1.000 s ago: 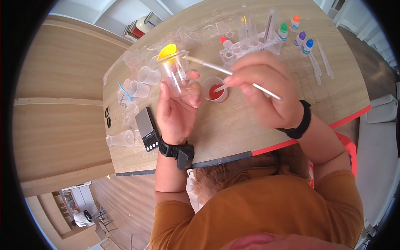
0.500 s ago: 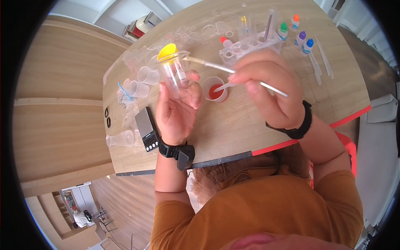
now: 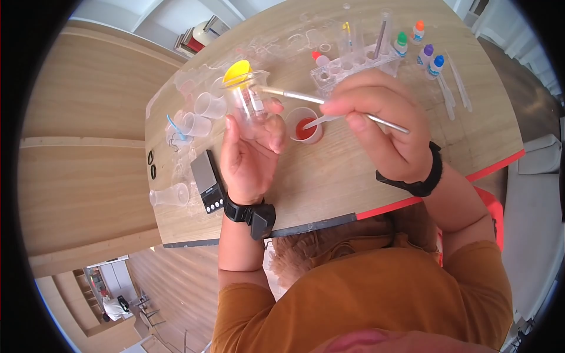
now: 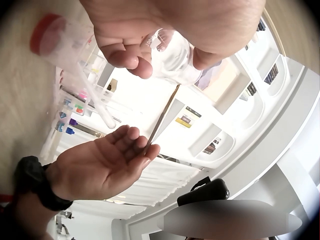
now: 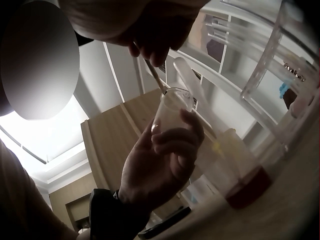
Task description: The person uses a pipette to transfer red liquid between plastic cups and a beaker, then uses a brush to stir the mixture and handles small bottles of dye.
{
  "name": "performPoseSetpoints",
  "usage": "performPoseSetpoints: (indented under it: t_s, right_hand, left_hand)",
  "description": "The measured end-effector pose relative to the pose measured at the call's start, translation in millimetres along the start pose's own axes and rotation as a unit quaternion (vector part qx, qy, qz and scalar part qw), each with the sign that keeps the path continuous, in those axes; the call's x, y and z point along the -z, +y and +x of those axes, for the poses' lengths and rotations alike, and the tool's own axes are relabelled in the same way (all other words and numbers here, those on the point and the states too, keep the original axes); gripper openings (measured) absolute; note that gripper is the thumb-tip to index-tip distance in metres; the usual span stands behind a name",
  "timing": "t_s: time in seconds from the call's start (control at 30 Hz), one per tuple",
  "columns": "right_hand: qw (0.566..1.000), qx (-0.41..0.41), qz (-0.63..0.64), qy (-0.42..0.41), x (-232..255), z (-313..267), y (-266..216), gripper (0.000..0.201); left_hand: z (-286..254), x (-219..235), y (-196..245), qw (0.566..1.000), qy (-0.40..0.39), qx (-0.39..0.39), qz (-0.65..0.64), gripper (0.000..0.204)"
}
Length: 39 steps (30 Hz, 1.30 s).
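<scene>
A clear glass beaker is held up above the table in my left hand, fingers and thumb curled about its side. My right hand pinches a slim paintbrush between thumb and fingers. Its pale bristle end lies right at the beaker's rim, as the right wrist view also shows. Something yellow overlaps the rim in the head view. Between the hands stands a clear plastic cup with red liquid and a plastic pipette leaning in it.
Behind the right hand is a clear test tube rack. Dropper bottles with coloured caps and plastic droppers lie at the right. Left are plastic cups, a digital scale and a flask.
The brush's bristle end has dropped slightly and moved left over the beaker's rim. My right hand has shifted a little to the right; the left hand and beaker stay nearly still.
</scene>
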State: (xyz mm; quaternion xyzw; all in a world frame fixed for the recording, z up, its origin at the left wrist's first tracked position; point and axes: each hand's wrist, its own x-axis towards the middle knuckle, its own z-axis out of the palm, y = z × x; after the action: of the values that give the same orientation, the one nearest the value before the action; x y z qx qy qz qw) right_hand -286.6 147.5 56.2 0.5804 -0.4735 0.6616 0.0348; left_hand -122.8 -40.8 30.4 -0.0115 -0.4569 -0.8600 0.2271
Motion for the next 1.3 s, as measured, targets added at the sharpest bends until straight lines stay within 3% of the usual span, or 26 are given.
performPoseSetpoints:
  t_s: [0.1, 0.23, 0.37, 0.43, 0.5, 0.53, 0.7, 0.8, 0.93, 1.13, 1.2, 1.3]
  right_hand:
    - [0.997, 0.042, -0.031, -0.061, 1.9, 1.3, 0.6, 0.021]
    - [0.997, 0.036, -0.028, -0.064, 0.5, 1.5, -1.7, 0.018]
    - [1.000, 0.015, -0.022, -0.003, -2.4, 2.1, -0.4, 0.015]
    - [1.000, 0.008, -0.013, 0.009, -1.3, 1.9, -0.2, 0.015]
    - [0.996, 0.037, -0.026, -0.072, 3.9, 1.8, -0.9, 0.016]
    - [0.996, 0.038, -0.026, -0.072, 3.1, 1.5, -1.2, 0.016]
    - [1.000, 0.011, -0.021, -0.011, 1.2, 3.5, -2.5, 0.022]
    - [0.999, 0.017, -0.002, -0.034, 2.9, 1.9, 0.6, 0.022]
    - [0.997, 0.044, -0.020, -0.060, 0.3, 1.4, -0.8, 0.017]
    - [1.000, 0.011, -0.015, -0.001, -0.1, 3.5, -2.9, 0.022]
    - [0.996, 0.033, -0.020, -0.076, 3.4, 2.8, -3.0, 0.021]
    - [0.997, 0.031, -0.016, -0.072, -0.7, 1.3, -3.3, 0.018]
  left_hand:
    - [-0.4, -0.3, 0.9, 0.999, 0.029, 0.000, -0.035, 0.055]
    - [-0.5, -4.6, 2.9, 0.999, 0.044, 0.011, -0.016, 0.054]
    - [0.8, 2.4, -1.5, 1.000, -0.013, -0.004, -0.015, 0.053]
    - [-0.6, -1.0, -1.7, 1.000, 0.013, -0.003, -0.013, 0.053]
    - [-1.2, -3.2, -0.4, 0.999, 0.040, -0.002, -0.011, 0.052]
    - [-1.2, -3.7, 0.5, 0.999, 0.048, 0.000, -0.006, 0.051]
    - [-0.2, 2.9, -1.6, 1.000, 0.013, -0.006, -0.010, 0.051]
    - [0.1, 1.1, -1.1, 1.000, -0.006, -0.007, -0.015, 0.051]
    - [-1.4, -1.3, -0.2, 0.999, 0.046, 0.007, -0.011, 0.051]
    - [0.6, 1.5, -2.0, 1.000, 0.009, -0.003, -0.005, 0.054]
    - [-0.3, 0.5, -1.5, 1.000, 0.020, 0.000, -0.005, 0.054]
    - [-1.5, 0.0, -1.2, 0.998, 0.057, 0.004, 0.017, 0.053]
